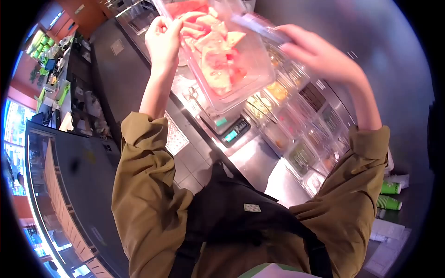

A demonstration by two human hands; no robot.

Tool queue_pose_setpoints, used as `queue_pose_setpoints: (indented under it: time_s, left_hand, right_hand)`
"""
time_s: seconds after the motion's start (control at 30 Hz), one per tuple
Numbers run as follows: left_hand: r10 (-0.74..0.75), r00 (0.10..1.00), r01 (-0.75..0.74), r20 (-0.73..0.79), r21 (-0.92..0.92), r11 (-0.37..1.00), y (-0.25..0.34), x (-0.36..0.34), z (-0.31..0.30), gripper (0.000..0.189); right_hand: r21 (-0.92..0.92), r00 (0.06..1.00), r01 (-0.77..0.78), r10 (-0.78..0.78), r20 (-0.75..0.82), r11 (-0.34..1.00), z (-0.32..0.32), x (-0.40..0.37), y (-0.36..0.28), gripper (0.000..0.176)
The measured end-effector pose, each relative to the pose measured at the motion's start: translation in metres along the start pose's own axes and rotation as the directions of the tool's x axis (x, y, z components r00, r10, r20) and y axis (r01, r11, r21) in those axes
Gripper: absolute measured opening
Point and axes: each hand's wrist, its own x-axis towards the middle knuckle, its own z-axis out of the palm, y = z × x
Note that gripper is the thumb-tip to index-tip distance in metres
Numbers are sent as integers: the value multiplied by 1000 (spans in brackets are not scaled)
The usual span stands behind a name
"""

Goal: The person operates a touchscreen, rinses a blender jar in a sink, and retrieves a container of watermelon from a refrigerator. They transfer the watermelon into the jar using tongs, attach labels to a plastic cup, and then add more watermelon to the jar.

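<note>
A clear plastic container [259,76] is held up, tilted, over the counter. Pink-red pieces with pale patches [215,51] lie in it; glare hides their exact kind. My left hand [164,39] pinches its left rim, fingers closed. On the other side, my right hand [315,51] is blurred by motion, its fingers closed round the end of a long blue-grey object [259,25]. That object reaches over the container's upper right edge, too smeared to name. Below the container sits a small scale [235,132] with a lit green display.
Several clear tubs of cut food [278,90] stand in rows on the right. Metal tongs [194,95] lie left of the container. Green cups [389,202] are at far right. A dark counter [116,51] runs along the left, with tiled floor [190,162] between.
</note>
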Motion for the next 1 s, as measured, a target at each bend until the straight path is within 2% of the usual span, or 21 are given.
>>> queue_pose_setpoints:
  time_s: [0.03,0.1,0.13,0.17,0.23,0.37,0.47,0.57,0.7,0.83,0.97,1.0]
  left_hand:
    - [6,999,-6,-33,23,1000,-5,8,-7,7]
    - [13,996,-7,-88,71,997,-14,17,-19,8]
    - [55,991,-34,-119,175,984,-23,22,-28,8]
    - [53,990,-31,-131,163,986,-30,23,-28,11]
    - [39,987,-19,-159,127,992,-39,25,-32,17]
    - [33,981,-9,-189,127,992,-53,30,-28,18]
    - [96,978,-61,-186,186,981,-63,32,-27,19]
    - [161,972,-120,-171,227,967,-74,40,-29,21]
    - [196,968,-142,-155,304,942,-83,47,-34,22]
    - [210,965,-152,-155,318,936,-85,51,-37,21]
    - [101,982,-67,-159,208,976,-75,46,-42,22]
    - [136,981,-101,-137,238,966,-76,47,-46,21]
  right_hand:
    - [-94,996,47,-40,76,994,10,20,-3,32]
    - [-261,941,50,42,336,964,24,60,3,32]
    - [-222,891,-78,168,422,972,30,77,4,32]
    - [-187,813,-213,280,511,959,36,88,12,32]
    - [-69,789,-246,241,565,967,55,114,37,32]
    - [101,771,-275,157,618,956,79,141,59,28]
    - [192,861,-213,91,500,958,111,145,69,24]
    - [98,899,-47,-1,438,994,117,145,87,27]
    - [106,958,178,-197,207,978,111,118,95,20]
    - [31,976,91,-96,194,995,99,92,83,18]
    - [131,987,4,-25,161,991,93,64,79,19]
    - [145,990,4,-24,136,989,96,56,80,19]
